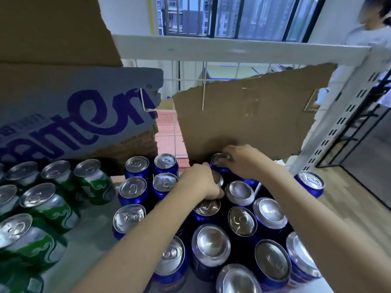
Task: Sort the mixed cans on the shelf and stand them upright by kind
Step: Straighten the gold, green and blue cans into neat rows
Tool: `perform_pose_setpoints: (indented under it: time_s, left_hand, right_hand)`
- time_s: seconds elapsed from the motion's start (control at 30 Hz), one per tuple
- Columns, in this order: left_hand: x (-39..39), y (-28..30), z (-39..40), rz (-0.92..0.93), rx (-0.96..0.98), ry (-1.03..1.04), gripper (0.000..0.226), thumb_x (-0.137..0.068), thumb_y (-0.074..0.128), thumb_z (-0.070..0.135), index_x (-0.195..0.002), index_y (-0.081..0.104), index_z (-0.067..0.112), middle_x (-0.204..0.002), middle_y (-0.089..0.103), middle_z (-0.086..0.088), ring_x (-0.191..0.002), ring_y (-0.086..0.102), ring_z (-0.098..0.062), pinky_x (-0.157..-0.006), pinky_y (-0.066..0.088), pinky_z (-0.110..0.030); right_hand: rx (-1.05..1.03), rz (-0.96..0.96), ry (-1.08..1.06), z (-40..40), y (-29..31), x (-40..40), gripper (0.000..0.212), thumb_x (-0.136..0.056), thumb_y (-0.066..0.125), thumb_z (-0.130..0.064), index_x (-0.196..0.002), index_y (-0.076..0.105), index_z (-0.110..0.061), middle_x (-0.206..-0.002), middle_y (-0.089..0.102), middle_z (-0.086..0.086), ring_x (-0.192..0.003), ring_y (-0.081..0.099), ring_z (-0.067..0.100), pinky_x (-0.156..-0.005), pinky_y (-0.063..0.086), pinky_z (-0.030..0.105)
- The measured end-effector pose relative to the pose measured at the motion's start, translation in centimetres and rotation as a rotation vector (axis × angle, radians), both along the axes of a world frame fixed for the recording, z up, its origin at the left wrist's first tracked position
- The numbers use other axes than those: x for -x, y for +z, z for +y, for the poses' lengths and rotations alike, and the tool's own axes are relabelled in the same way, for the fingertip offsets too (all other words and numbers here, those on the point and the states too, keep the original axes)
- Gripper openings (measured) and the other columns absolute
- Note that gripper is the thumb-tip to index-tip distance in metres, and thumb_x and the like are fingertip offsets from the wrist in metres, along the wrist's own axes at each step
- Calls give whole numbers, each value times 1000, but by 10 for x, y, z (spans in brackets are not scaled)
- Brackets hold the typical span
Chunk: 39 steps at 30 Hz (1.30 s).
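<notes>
Several blue cans (242,222) stand upright, packed together on the right half of the white shelf (91,233). On the left half, several green cans (49,206) stand upright in their own group. My left hand (201,182) wraps around a blue can in the middle of the blue group; that can is mostly hidden under my fingers. Farther back, my right hand (243,159) grips the top of another blue can (220,160), close to the torn cardboard sheet.
A large cardboard box (69,115) with purple lettering stands behind the green cans. A torn cardboard sheet (249,115) leans on the wire back panel. A white slotted upright (347,115) bounds the right side, with one blue can (312,182) beside it. A person (372,30) stands behind.
</notes>
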<state>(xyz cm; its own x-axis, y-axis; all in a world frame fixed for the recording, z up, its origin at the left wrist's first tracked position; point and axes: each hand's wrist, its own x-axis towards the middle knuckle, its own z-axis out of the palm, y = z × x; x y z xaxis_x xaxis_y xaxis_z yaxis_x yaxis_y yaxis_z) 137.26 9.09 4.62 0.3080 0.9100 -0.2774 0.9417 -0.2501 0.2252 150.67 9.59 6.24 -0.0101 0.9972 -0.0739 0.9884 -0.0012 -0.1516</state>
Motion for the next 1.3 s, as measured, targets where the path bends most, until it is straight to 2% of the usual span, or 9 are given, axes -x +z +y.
perform_pose_setpoints:
  time_s: [0.13, 0.4, 0.53, 0.7, 0.8, 0.9, 1.0, 1.13, 1.3]
  left_hand:
    - [6, 9, -7, -74, -105, 67, 59, -66, 76, 46, -109, 51, 13, -109, 56, -5, -98, 55, -26, -68, 42, -30]
    - [59, 34, -49, -511, -398, 414, 66, -60, 81, 37, -106, 34, 27, -99, 42, 6, -92, 42, -16, -74, 35, -27]
    - [81, 24, -68, -626, -488, 535, 68, -56, 84, 28, -103, 35, 28, -99, 44, 6, -93, 46, -17, -72, 35, -27]
    - [96, 17, -76, -473, -397, 523, 70, -55, 81, 27, -102, 30, 28, -103, 46, 5, -88, 46, -16, -61, 33, -25]
    - [97, 22, -74, -282, -330, 429, 80, -63, 73, 40, -123, 19, 36, -113, 35, 6, -98, 47, -19, -77, 37, -30]
    - [93, 27, -68, 66, -314, 350, 94, -72, 58, 60, -142, 0, 36, -123, 35, 0, -114, 46, -23, -92, 37, -34]
    - [87, 31, -61, 312, -373, 345, 86, -77, 30, 79, -140, 17, 22, -129, 39, -4, -118, 45, -24, -94, 34, -36]
    - [83, 38, -52, 323, -376, 404, 85, -76, 17, 80, -122, 38, 11, -124, 48, -7, -112, 50, -26, -87, 36, -36]
    - [86, 46, -31, -71, -155, 457, 70, -73, 62, 63, -110, 28, 14, -107, 46, -6, -98, 51, -25, -74, 39, -32]
  right_hand:
    - [70, 52, -22, 11, 1, 3, 48, -89, 49, -55, -108, 54, -11, -115, 57, 14, -100, 55, 33, -75, 43, 31]
    - [75, 7, 23, 18, -3, 5, 71, -78, 63, -57, -121, 44, -4, -122, 52, 17, -108, 53, 36, -73, 38, 31]
    - [8, -37, 60, 16, -9, 8, 63, -82, 63, -49, -119, 41, -3, -120, 53, 18, -108, 53, 38, -73, 38, 31]
    - [-23, -54, 90, 17, -14, 10, 53, -86, 60, -43, -114, 41, -3, -116, 55, 18, -106, 54, 38, -70, 35, 32]
    - [-19, -51, 96, 18, -14, 11, 51, -86, 60, -42, -113, 40, -3, -115, 55, 17, -105, 54, 37, -70, 35, 32]
    - [2, -31, 95, 19, -14, 12, 51, -86, 61, -42, -112, 39, -4, -114, 54, 17, -105, 53, 37, -71, 36, 32]
    - [7, -27, 94, 18, -14, 11, 50, -85, 61, -42, -110, 39, -5, -114, 54, 17, -103, 54, 37, -71, 37, 33]
    - [6, -19, 87, 15, -14, 12, 48, -86, 61, -40, -110, 39, -4, -113, 54, 17, -102, 54, 37, -70, 37, 32]
    - [-6, -1, 77, 14, -15, 12, 49, -85, 61, -40, -111, 39, -3, -114, 54, 17, -103, 53, 38, -72, 37, 34]
